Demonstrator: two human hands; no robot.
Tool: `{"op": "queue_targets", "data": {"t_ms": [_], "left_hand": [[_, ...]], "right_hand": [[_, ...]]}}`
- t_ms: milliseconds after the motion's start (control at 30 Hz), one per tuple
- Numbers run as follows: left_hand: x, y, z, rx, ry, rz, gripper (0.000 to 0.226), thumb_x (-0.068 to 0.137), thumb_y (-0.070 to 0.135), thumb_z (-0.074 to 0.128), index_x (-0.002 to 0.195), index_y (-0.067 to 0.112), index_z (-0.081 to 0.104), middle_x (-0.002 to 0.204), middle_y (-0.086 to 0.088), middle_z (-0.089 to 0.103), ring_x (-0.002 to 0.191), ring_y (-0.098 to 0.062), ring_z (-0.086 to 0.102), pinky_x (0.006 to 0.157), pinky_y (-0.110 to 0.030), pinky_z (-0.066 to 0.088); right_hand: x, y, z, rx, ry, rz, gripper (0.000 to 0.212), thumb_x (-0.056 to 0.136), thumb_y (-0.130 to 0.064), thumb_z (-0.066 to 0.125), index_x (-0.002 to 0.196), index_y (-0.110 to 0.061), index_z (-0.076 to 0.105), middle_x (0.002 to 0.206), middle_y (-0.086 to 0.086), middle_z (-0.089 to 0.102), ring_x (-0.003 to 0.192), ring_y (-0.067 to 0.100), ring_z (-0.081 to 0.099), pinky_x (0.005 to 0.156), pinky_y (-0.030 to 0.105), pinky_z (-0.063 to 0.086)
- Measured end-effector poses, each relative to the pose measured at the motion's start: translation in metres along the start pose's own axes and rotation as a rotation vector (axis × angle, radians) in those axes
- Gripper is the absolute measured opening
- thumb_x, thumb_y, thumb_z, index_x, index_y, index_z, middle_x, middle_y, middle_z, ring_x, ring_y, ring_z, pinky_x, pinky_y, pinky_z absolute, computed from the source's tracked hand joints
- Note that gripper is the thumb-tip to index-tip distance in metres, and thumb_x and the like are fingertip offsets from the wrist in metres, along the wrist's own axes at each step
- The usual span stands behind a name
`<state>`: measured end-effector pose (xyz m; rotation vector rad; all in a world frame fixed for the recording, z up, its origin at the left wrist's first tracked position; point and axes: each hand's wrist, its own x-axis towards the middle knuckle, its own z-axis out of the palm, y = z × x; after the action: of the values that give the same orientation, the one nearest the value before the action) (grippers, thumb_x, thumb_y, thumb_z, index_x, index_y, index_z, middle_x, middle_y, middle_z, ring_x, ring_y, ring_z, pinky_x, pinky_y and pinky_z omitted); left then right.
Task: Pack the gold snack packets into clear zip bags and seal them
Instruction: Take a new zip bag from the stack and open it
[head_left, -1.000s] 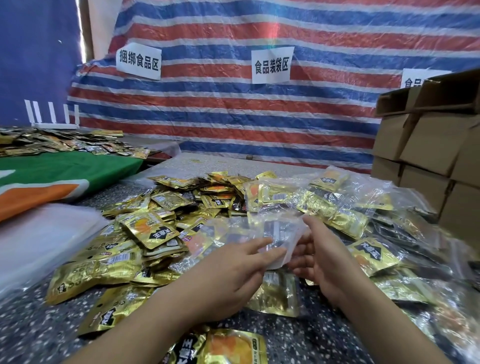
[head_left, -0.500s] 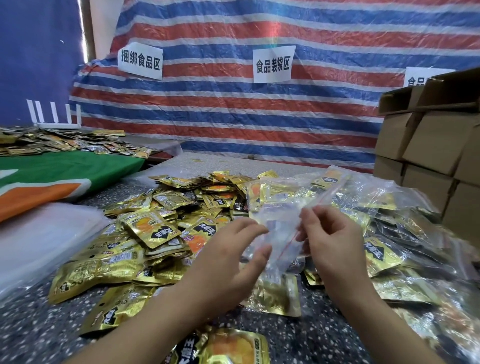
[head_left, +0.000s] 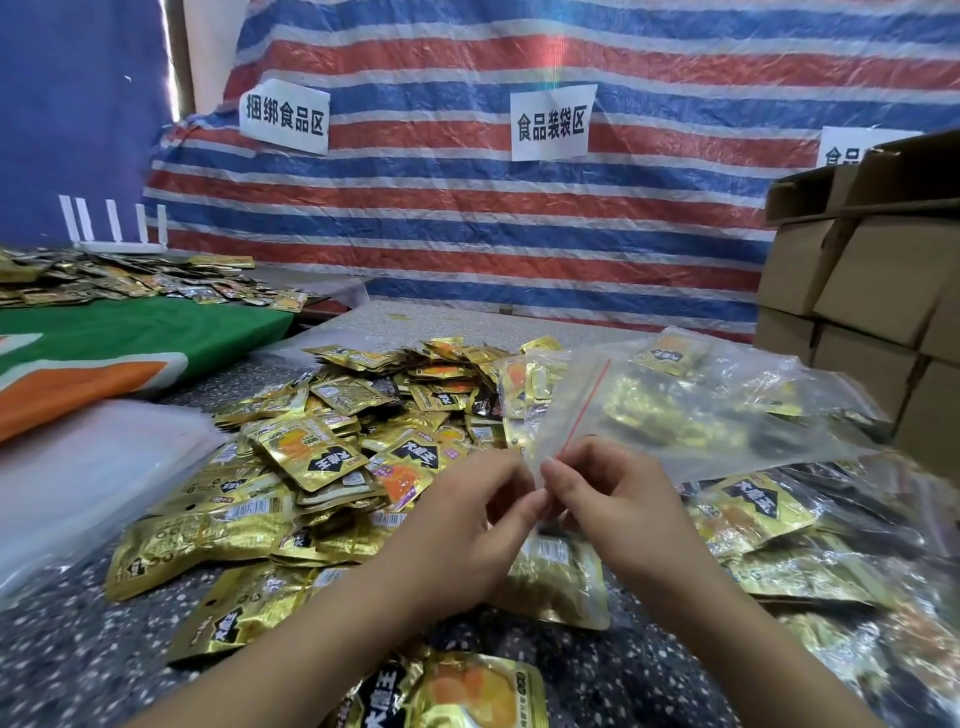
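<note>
A clear zip bag (head_left: 563, 410) with a red strip along its mouth stands upright above the table, empty. My left hand (head_left: 470, 525) and my right hand (head_left: 608, 506) pinch its near corner between thumb and fingers, fingertips almost touching. A heap of gold snack packets (head_left: 332, 457) covers the speckled table (head_left: 67, 660) to the left of and under my hands. One gold packet (head_left: 483, 693) lies at the bottom edge between my forearms.
Filled clear bags of gold packets (head_left: 727, 410) pile up at the right. Stacked cardboard boxes (head_left: 872, 291) stand at the far right. A stack of flat clear bags (head_left: 78, 478) lies at the left, beside a green and orange cloth (head_left: 124, 338).
The bag has been lifted and turned upright, its red strip now pointing up. Both hands have come together at its lower corner, where before they held it spread apart.
</note>
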<state>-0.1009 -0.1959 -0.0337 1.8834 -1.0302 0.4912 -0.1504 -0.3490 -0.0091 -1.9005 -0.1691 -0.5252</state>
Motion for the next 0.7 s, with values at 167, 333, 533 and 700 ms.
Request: {"op": "queue_targets", "data": {"t_ms": [167, 333, 533, 700], "left_hand": [[-0.0008, 0.001, -0.0014, 0.011, -0.037, 0.011, 0.03, 0.087, 0.038, 0.065, 0.076, 0.012, 0.056, 0.071, 0.0, 0.056, 0.067, -0.015, 0.052, 0.06, -0.036, 0.044], [0.0, 0.0008, -0.0032, 0.024, -0.056, 0.027, 0.031, 0.086, 0.035, 0.068, 0.073, 0.011, 0.055, 0.066, 0.001, 0.054, 0.063, -0.012, 0.047, 0.058, -0.033, 0.042], [-0.0013, 0.001, -0.0052, 0.015, -0.052, 0.044, 0.042, 0.079, 0.05, 0.066, 0.066, 0.011, 0.056, 0.058, 0.003, 0.051, 0.056, -0.009, 0.043, 0.052, -0.02, 0.032], [-0.002, 0.0015, -0.0059, -0.007, -0.065, 0.035, 0.033, 0.08, 0.038, 0.072, 0.062, 0.017, 0.053, 0.054, 0.008, 0.047, 0.052, -0.004, 0.04, 0.05, -0.017, 0.029]], "right_hand": [[-0.0005, -0.0061, -0.0036, 0.038, -0.122, 0.066, 0.03, 0.095, -0.012, 0.062, 0.066, -0.015, 0.067, 0.061, 0.0, 0.064, 0.059, 0.007, 0.057, 0.059, 0.021, 0.048], [-0.0008, -0.0097, -0.005, 0.078, -0.122, 0.076, 0.023, 0.096, -0.009, 0.061, 0.074, -0.009, 0.068, 0.063, 0.001, 0.066, 0.058, 0.007, 0.059, 0.057, 0.02, 0.048], [-0.0014, -0.0058, -0.0054, 0.011, -0.194, 0.063, 0.022, 0.094, -0.015, 0.066, 0.073, -0.015, 0.072, 0.063, 0.006, 0.066, 0.061, 0.011, 0.058, 0.059, 0.025, 0.046], [-0.0008, -0.0056, -0.0074, 0.065, -0.255, 0.107, 0.027, 0.095, -0.013, 0.065, 0.069, -0.017, 0.072, 0.062, 0.002, 0.064, 0.06, 0.01, 0.057, 0.058, 0.022, 0.046]]}}
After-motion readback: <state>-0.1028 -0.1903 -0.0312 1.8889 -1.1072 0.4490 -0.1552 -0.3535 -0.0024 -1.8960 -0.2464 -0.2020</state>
